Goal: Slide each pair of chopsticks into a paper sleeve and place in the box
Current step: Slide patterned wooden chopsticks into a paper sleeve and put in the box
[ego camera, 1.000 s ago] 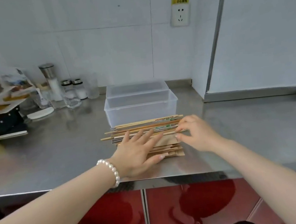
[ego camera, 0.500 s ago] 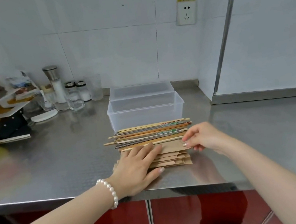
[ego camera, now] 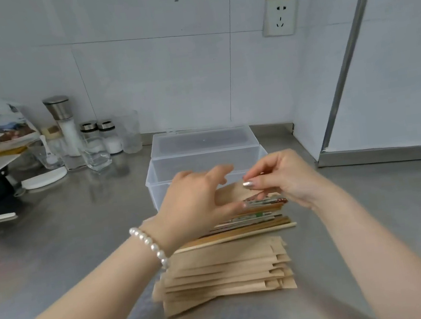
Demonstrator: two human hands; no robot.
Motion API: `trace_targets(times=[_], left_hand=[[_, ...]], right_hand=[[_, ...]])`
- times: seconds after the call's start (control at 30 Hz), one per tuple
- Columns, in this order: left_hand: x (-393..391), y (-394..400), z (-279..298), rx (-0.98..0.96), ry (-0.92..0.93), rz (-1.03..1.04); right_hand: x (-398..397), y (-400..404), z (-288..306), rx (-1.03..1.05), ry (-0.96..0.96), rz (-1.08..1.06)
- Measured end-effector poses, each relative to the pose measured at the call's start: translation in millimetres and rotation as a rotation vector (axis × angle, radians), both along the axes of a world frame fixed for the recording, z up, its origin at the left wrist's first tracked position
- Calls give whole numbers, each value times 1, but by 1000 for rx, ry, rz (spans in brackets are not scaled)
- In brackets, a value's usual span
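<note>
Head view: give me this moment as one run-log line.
phase: opening sleeve | left hand: holds paper sleeve | right hand: pinches its end | chopsticks: on counter | box: open, no sleeved pairs visible

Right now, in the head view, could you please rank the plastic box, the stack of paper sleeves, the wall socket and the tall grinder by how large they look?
1. Stack of paper sleeves and plastic box: look alike; the sleeves lie nearer, so unsure.
2. Tall grinder.
3. Wall socket, only slightly smaller.

Left hand (ego camera: pixel 196 201) hides chopsticks' (ego camera: pixel 252 223) left ends; held paper sleeve (ego camera: pixel 231 192) motion-blurred.
</note>
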State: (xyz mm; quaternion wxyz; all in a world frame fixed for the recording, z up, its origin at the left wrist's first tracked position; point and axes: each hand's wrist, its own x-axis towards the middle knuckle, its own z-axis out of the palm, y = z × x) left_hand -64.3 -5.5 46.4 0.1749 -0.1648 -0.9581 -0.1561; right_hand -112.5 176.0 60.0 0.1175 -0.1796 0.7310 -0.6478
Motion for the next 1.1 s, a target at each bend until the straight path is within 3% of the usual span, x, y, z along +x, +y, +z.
trace_targets(times=[0.17,0.43,0.6,0.77,0.93,1.1], left_hand=[[-29,-8,-9,112,-82,51],[-41,-16,-35,241,-84,-122],[-41,-16,-50,214,1,-165],[-38,-19,-57,165,-37,-171],[-43,-32,-61,149,-108,-111],[-46,-31,-67,125,-94,-136]], right_hand=[[-26,-18,-10,-39,-70,-9],[-33,-4,-26,-93,-128,104],[-30,-9,-33,115,53,33],[-27,-14,-36,281,118,11],[-37,18,-24,334,178,-250],[-50,26,-39,835,271,-288]])
